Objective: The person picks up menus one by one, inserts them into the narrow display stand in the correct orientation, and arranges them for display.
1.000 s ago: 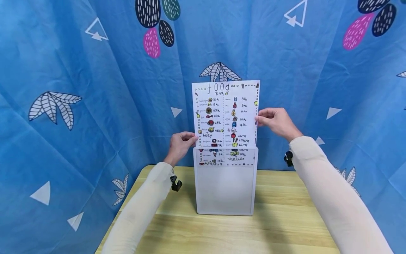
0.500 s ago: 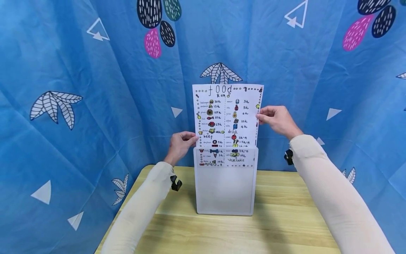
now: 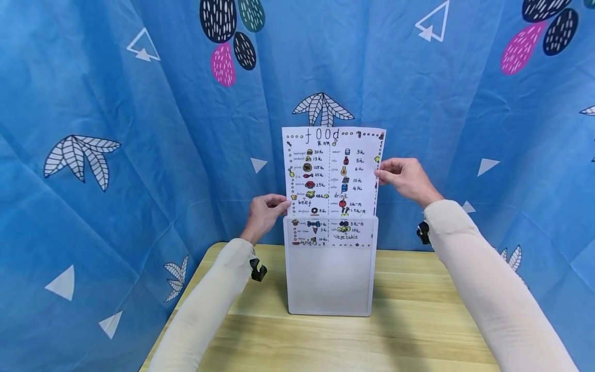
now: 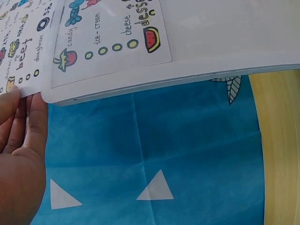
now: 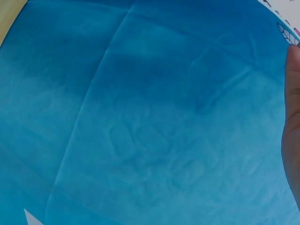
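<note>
A white paper menu [image 3: 329, 170] headed "food", with small coloured drawings and prices, stands upright in the head view. Its lower part sits inside a clear, white-edged sign holder [image 3: 330, 281], showing through the front panel. My left hand [image 3: 265, 214] pinches the menu's left edge just above the holder's top corner. Higher up, my right hand [image 3: 409, 178] pinches the right edge between thumb and fingers. From the left wrist, the menu's bottom edge is seen behind the panel, near a watermelon drawing [image 4: 151, 39]. In the right wrist view only part of the right thumb shows.
The holder stands on a light wooden table [image 3: 418, 310]. Close behind and to the left hangs a blue patterned curtain [image 3: 186, 129]. A black wrist device [image 3: 257, 268] sits at the left cuff, another [image 3: 423, 232] at the right.
The menu has slid slightly down into the holder, its top edge now lower against the curtain. Both hands still pinch its edges, and the holder stays in place.
</note>
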Motion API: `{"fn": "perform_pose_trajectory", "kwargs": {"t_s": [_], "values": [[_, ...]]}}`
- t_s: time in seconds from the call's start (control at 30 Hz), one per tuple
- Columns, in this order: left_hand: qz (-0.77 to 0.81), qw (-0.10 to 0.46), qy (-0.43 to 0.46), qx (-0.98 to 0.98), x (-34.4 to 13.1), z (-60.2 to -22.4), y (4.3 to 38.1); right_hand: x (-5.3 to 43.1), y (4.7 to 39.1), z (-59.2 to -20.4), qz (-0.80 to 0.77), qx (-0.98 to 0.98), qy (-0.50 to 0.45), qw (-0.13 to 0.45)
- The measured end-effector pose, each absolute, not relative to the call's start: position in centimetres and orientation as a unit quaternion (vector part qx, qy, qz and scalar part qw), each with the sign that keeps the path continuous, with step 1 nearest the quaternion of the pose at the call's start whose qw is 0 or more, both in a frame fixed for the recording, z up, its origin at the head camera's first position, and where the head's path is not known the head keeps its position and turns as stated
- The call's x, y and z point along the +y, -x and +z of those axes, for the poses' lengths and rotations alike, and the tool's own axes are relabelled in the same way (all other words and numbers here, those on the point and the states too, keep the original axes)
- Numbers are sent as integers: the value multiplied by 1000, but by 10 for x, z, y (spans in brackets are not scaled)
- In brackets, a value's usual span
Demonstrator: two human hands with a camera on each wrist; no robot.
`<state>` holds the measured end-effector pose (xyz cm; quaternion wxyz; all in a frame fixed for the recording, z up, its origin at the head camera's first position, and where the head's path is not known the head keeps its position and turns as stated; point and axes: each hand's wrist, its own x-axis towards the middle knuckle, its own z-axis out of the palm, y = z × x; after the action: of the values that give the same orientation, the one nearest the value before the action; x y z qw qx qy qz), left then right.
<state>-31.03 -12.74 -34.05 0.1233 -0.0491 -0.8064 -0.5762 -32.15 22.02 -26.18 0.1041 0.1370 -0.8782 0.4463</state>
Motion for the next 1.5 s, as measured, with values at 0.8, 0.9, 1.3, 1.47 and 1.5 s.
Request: {"fn": "perform_pose_trajectory", "kwargs": {"t_s": [0.8, 0.9, 1.3, 1.47, 1.5], "values": [[-584, 127, 52, -800, -129, -346, 311, 220, 322, -272, 439, -878, -151, 113], [-583, 128, 53, -800, -129, -345, 311, 220, 323, -273, 440, -878, -150, 112], [-581, 125, 50, -803, -130, -346, 310, 218, 321, -274, 446, -877, -145, 106], [-581, 129, 54, -802, -130, -346, 310, 218, 321, -277, 441, -879, -151, 105], [-581, 130, 54, -802, -130, -347, 310, 218, 320, -277, 440, -879, -153, 104]]}}
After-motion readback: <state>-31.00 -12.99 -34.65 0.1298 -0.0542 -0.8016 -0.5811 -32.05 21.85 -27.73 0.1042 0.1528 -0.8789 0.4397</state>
